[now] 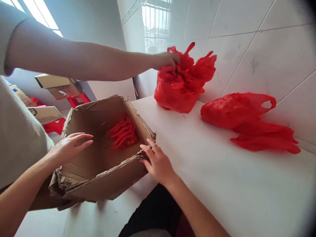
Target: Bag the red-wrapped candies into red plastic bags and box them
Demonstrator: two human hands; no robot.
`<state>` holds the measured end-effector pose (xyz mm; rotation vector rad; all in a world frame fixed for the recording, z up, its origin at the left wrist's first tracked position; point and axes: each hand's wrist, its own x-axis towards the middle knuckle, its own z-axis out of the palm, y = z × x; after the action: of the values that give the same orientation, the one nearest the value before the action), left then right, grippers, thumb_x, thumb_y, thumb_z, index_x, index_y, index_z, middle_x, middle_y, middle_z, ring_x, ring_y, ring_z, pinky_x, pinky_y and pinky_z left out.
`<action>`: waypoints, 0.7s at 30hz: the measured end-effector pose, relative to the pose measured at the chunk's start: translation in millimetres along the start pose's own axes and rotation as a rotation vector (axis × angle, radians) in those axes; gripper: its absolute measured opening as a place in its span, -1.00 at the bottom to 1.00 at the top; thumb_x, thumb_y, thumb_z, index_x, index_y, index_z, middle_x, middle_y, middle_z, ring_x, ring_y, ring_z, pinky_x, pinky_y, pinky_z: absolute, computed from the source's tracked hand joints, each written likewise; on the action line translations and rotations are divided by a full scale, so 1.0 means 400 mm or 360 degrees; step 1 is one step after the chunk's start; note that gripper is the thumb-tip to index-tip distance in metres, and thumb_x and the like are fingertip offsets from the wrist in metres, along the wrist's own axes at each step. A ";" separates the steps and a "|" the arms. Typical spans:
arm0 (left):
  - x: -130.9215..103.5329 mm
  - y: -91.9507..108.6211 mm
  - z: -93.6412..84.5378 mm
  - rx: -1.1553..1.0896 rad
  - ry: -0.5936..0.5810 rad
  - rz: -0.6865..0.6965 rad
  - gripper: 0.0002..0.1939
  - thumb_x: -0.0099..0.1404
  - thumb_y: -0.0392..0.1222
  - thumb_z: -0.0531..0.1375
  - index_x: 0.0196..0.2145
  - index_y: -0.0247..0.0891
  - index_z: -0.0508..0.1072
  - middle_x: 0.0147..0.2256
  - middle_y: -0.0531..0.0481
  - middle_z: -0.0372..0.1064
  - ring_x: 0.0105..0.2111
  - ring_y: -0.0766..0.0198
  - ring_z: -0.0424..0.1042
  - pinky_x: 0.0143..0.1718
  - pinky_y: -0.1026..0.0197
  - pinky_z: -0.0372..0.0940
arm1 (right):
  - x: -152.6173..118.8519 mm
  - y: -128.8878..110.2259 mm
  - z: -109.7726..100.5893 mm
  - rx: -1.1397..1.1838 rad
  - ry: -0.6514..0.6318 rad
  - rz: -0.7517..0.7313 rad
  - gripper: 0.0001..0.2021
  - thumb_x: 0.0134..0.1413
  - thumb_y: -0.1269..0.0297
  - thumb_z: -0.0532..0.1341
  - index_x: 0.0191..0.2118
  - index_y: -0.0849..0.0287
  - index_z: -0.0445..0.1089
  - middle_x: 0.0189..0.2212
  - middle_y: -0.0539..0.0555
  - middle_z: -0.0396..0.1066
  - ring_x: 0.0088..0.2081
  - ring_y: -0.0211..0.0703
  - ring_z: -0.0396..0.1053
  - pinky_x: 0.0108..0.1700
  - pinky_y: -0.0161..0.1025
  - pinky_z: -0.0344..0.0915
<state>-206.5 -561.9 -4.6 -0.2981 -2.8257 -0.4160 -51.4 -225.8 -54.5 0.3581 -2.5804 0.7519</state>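
A worn, open-topped cardboard box [106,182] stands tilted in view in front of me, its rim torn and frayed. Inside it, toward the far right, lies a bunch of folded red plastic bags [124,133]. My left hand [72,148] hovers over the box's left side, fingers stretched out with nothing in them. At the box's near right corner, my right hand [158,163] grips the rim between thumb and fingers. Another person's hand [168,61] reaches from the left into a full red plastic bag [176,95] by the wall.
A second red plastic bag [229,112] lies on the white table [209,184] against the tiled wall [283,56], its loose end spread to the right. The person's arm [93,61] crosses above the box. Several cardboard cartons [61,89] and red stools [79,98] stand at the far left.
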 end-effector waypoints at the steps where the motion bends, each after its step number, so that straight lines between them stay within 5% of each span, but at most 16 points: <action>1: -0.038 0.033 -0.018 -0.0019 -0.0037 0.0021 -0.46 0.13 0.41 0.04 -0.16 0.06 0.54 -0.03 0.15 0.42 -0.15 0.16 0.42 0.00 0.05 0.29 | -0.001 0.009 -0.018 -0.0008 0.0031 0.0028 -0.55 0.19 0.34 0.18 0.20 0.11 0.24 0.26 0.18 0.13 0.14 -0.01 0.26 0.13 -0.06 0.29; 6: -0.181 0.301 -0.059 -0.0444 -0.0045 0.0429 -0.63 0.20 0.26 0.10 -0.17 0.11 0.52 -0.02 0.15 0.45 -0.10 0.08 0.44 -0.02 0.06 0.34 | -0.039 0.061 -0.119 -0.0087 0.0153 0.0265 -0.76 0.29 0.29 0.07 -0.04 0.10 0.43 -0.17 0.05 0.52 -0.11 -0.11 0.42 -0.04 -0.17 0.35; 10: -0.246 0.496 -0.009 -0.0847 -0.0212 0.0773 -0.73 0.30 0.06 0.11 -0.13 0.03 0.51 -0.07 0.05 0.49 -0.03 0.10 0.44 0.03 0.09 0.35 | -0.127 0.105 -0.201 -0.0141 0.0176 0.0476 -0.65 0.28 0.40 -0.04 0.06 0.03 0.35 -0.35 -0.04 0.54 -0.29 -0.20 0.49 -0.26 -0.27 0.37; 16: -0.263 0.633 0.073 -0.0961 -0.0491 0.0958 -0.75 0.30 0.01 0.12 -0.16 -0.02 0.53 -0.13 -0.01 0.51 -0.16 0.14 0.49 -0.18 0.13 0.42 | -0.331 0.162 -0.316 -0.0220 0.0490 0.0739 -0.59 0.28 0.35 -0.05 0.20 0.01 0.21 -0.05 0.05 0.49 -0.11 -0.18 0.48 -0.13 -0.21 0.40; 21: -0.241 0.729 0.010 -0.1467 -0.0091 0.0575 -0.75 0.25 0.01 0.21 -0.17 -0.10 0.53 -0.30 0.03 0.48 -0.35 0.25 0.45 -0.36 0.22 0.38 | -0.451 0.196 -0.362 -0.0113 0.0847 0.0993 -0.64 0.26 0.21 0.05 0.13 0.09 0.25 -0.11 0.10 0.47 -0.31 -0.24 0.45 -0.18 -0.22 0.40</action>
<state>-46.9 -303.0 37.1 -0.9710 -2.3454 -1.5974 126.1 -58.1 -63.6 -0.6223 -2.1808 0.8111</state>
